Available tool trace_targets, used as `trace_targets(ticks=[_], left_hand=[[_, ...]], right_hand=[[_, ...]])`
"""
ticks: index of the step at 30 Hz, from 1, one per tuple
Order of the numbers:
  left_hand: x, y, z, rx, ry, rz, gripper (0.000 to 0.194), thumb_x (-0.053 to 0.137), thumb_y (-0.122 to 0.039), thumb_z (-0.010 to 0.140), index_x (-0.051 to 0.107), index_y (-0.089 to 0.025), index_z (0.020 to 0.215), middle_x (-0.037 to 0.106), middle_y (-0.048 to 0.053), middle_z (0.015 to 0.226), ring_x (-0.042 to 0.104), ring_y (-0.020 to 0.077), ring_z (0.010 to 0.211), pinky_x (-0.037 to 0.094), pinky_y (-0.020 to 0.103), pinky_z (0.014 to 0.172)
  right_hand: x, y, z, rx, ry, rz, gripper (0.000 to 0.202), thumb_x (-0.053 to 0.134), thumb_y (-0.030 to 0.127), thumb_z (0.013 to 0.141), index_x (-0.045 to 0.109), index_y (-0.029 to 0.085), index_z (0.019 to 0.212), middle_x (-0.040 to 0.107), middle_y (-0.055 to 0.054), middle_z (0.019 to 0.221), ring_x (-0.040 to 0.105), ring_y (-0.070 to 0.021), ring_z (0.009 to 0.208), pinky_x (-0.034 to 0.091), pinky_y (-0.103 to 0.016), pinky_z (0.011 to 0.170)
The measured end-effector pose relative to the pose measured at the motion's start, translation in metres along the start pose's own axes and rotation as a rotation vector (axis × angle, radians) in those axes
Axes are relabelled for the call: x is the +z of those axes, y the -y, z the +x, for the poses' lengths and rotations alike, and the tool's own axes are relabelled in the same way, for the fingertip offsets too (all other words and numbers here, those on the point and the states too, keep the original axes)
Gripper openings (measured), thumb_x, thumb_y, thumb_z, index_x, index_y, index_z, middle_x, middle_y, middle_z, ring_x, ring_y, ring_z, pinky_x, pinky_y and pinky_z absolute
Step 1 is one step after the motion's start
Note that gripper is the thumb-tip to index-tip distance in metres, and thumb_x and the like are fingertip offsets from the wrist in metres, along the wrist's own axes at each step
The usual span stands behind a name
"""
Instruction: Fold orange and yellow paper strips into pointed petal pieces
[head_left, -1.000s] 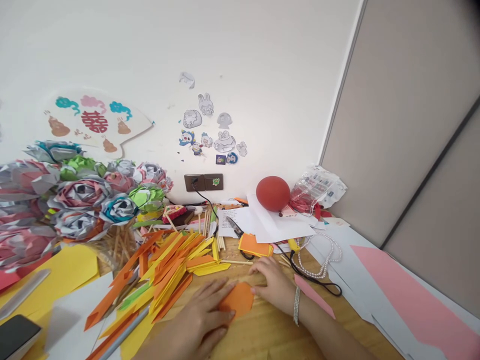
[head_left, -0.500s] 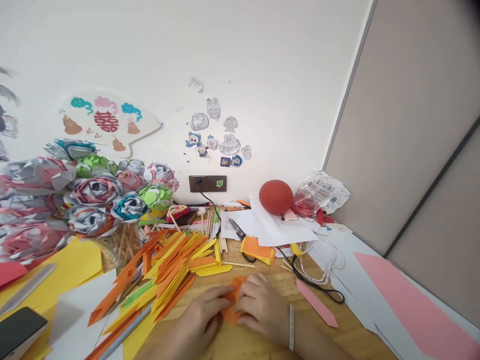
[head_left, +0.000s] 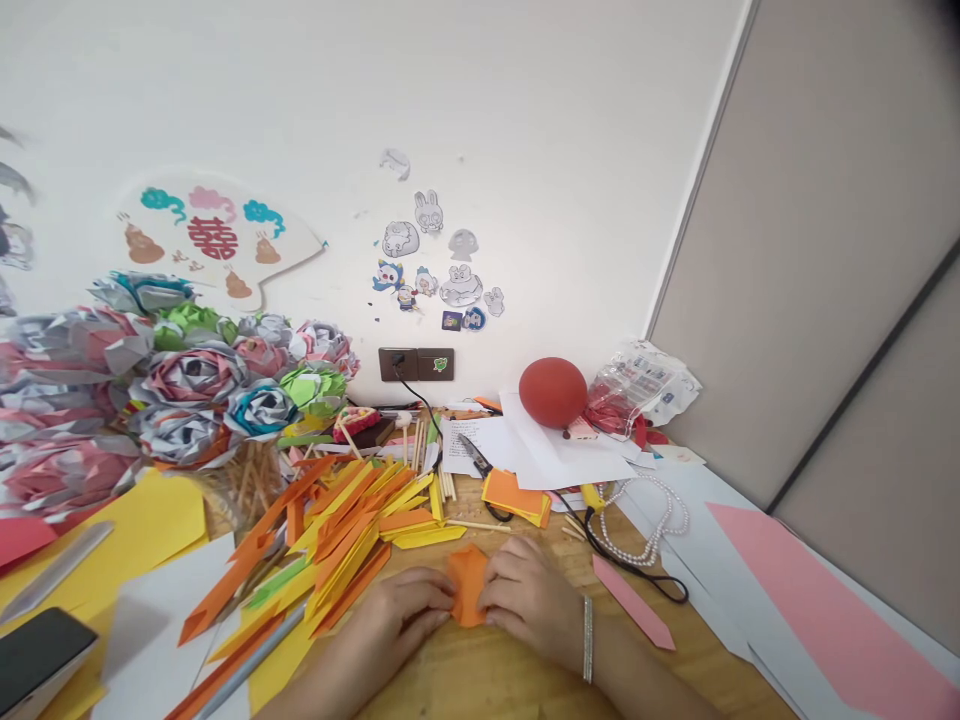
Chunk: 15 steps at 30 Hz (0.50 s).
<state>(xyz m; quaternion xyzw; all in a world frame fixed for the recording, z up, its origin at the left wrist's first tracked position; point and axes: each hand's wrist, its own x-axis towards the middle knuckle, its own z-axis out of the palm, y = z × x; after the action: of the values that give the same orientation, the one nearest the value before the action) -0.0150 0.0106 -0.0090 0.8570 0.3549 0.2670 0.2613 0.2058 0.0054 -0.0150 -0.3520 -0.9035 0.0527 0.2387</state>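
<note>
A small piece of folded orange paper [head_left: 469, 585] is between my two hands, low over the wooden table. My left hand [head_left: 409, 610] pinches its left edge with thumb and fingers. On the opposite edge, my right hand [head_left: 521, 595] grips the paper with its fingers bent; a silvery bracelet [head_left: 587, 640] circles that wrist. Left of my hands lies a heap of folded orange and yellow paper strips [head_left: 349, 530]. A stack of orange and yellow paper squares [head_left: 517, 497] sits just beyond, partly over a pair of scissors [head_left: 476, 457].
Folded paper flowers [head_left: 195, 380] crowd the left back. A red balloon [head_left: 553, 392] rests on white sheets by the wall. Right of my hands are a pink paper strip [head_left: 634, 602], a bead string [head_left: 652, 540] and a black cord [head_left: 637, 570]. A phone [head_left: 45, 655] lies front left.
My hands have drawn slightly apart, so more of the orange paper shows between them. It looks flatter and more upright in outline than before.
</note>
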Motion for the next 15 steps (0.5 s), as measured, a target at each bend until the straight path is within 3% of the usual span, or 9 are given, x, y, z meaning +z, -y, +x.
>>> trace_targets(ticks=[3, 7, 15], left_hand=[[-0.002, 0.001, 0.000, 0.035, 0.062, -0.004, 0.018, 0.052, -0.021, 0.086, 0.069, -0.027, 0.087, 0.068, 0.002, 0.098, 0.062, 0.0153, 0.092, 0.047, 0.024, 0.083], [-0.002, -0.003, 0.002, 0.055, 0.118, 0.007, 0.014, 0.057, -0.018, 0.083, 0.068, -0.023, 0.076, 0.067, 0.003, 0.087, 0.061, 0.0154, 0.086, 0.045, 0.024, 0.078], [0.005, -0.017, 0.013, -0.222, 0.089, 0.054, 0.014, 0.063, -0.016, 0.073, 0.054, -0.018, 0.063, 0.056, -0.002, 0.068, 0.052, 0.0138, 0.065, 0.038, 0.022, 0.061]], right_hand=[[-0.002, 0.000, 0.000, 0.022, -0.016, 0.043, 0.002, 0.067, 0.021, 0.080, 0.067, 0.023, 0.080, 0.061, 0.000, 0.084, 0.049, -0.0169, 0.085, 0.037, -0.031, 0.077], [0.000, -0.002, 0.000, 0.074, 0.012, 0.172, 0.006, 0.072, 0.019, 0.075, 0.069, 0.023, 0.078, 0.059, 0.000, 0.087, 0.050, -0.0162, 0.089, 0.038, -0.029, 0.081], [0.013, -0.006, 0.009, 0.285, 0.059, 0.312, 0.013, 0.078, 0.026, 0.069, 0.067, 0.021, 0.071, 0.060, 0.002, 0.083, 0.051, -0.0171, 0.089, 0.036, -0.028, 0.080]])
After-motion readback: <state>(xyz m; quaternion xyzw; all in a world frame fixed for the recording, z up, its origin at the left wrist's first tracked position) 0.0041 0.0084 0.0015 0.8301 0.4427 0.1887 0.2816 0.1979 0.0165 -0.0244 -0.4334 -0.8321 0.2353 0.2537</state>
